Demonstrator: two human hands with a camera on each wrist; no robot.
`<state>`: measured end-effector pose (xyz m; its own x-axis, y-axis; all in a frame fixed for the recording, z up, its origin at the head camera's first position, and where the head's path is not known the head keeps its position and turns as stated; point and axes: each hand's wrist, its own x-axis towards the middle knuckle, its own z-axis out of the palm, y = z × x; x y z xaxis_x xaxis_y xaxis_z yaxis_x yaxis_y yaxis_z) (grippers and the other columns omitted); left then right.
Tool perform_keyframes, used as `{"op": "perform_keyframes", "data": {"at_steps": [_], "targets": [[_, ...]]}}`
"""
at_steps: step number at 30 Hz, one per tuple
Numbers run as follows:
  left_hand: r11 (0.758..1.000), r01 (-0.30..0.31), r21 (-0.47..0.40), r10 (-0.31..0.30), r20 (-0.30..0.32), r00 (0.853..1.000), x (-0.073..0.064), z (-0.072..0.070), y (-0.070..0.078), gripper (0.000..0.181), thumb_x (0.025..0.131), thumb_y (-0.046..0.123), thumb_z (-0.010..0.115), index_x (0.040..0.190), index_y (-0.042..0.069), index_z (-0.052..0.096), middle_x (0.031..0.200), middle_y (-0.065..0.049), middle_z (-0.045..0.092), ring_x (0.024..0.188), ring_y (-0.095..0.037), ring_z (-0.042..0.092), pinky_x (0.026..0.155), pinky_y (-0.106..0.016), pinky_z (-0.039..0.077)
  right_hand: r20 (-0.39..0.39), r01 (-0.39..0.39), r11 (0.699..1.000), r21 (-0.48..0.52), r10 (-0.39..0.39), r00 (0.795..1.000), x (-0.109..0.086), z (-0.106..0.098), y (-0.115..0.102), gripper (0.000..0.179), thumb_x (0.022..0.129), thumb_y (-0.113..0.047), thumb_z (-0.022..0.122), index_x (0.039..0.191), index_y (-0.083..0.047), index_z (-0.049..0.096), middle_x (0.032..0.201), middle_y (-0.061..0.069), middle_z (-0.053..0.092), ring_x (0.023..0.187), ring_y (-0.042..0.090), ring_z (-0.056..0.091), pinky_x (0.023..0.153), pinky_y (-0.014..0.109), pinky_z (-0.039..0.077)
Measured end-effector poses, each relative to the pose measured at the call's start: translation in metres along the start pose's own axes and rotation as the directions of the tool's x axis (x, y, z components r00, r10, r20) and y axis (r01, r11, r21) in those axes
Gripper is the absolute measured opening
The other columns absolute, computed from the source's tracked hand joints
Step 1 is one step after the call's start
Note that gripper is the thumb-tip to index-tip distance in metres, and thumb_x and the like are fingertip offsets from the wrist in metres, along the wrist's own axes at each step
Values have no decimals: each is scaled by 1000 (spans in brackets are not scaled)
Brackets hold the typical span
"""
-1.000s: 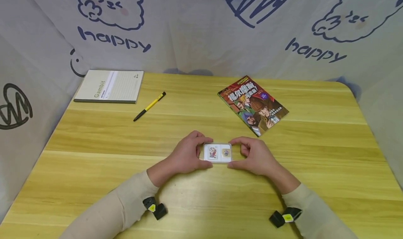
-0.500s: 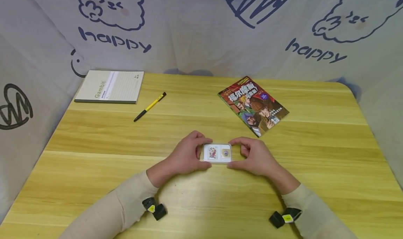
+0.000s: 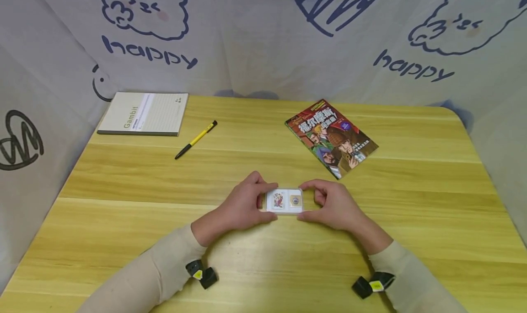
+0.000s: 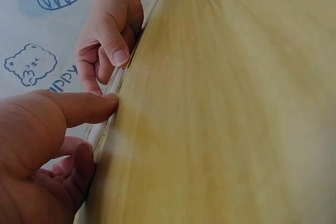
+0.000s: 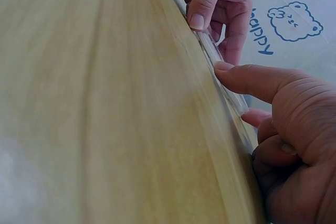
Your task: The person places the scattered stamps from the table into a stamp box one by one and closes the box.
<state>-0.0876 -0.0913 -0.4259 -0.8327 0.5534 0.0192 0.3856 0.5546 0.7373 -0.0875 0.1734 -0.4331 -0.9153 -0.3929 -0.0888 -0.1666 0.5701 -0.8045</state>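
Between the two hands lies a small, flat clear plastic case [image 3: 284,200] with a white insert, a colourful picture on its left half and a gold square with a round emblem on its right half. My left hand [image 3: 247,201] grips its left end, thumb on the near edge and a finger on the far edge. Opposite it, my right hand [image 3: 333,204] pinches the right end the same way, its other fingers curled in. Seen edge-on in the left wrist view, the thin case [image 4: 105,111] is low at the wooden tabletop [image 4: 210,129].
Behind the right hand lies a comic-style book [image 3: 331,139], turned at an angle. A yellow and black pen [image 3: 196,139] is at the back left, beside a pale notebook [image 3: 143,114]. A white cloth [image 3: 263,43] with drawings hangs behind the table.
The left hand's fingers shift slightly at the case's left end. The case and right hand stay in place.
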Motion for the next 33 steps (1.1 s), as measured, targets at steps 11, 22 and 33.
{"op": "perform_keyframes", "data": {"at_steps": [11,22,33], "targets": [[1000,-2,-2,2,-3,1000,0,0,0,73,72,20,92,135,-1,61,92,-2,46,66,-10,47,61,-26,42,-3,7,1000,-4,-7,1000,0,0,-1,57,67,-26,95,116,-14,70,60,-5,38,54,11,34,61,30,38],[984,79,-162,-86,-34,996,-1,-1,-2,67,70,15,94,127,-3,64,96,-6,52,68,-12,54,62,-26,47,-2,13,1000,-11,-13,1000,0,0,-1,56,67,-26,95,116,-14,70,59,-5,38,54,10,34,61,30,38],[963,148,-225,-177,-114,978,0,-1,2,21,87,0,74,108,0,75,84,-2,59,72,-14,56,63,-28,48,0,23,1000,-3,-23,1000,0,0,-1,54,67,-25,95,114,-14,71,59,-6,37,53,10,32,59,29,36]]}}
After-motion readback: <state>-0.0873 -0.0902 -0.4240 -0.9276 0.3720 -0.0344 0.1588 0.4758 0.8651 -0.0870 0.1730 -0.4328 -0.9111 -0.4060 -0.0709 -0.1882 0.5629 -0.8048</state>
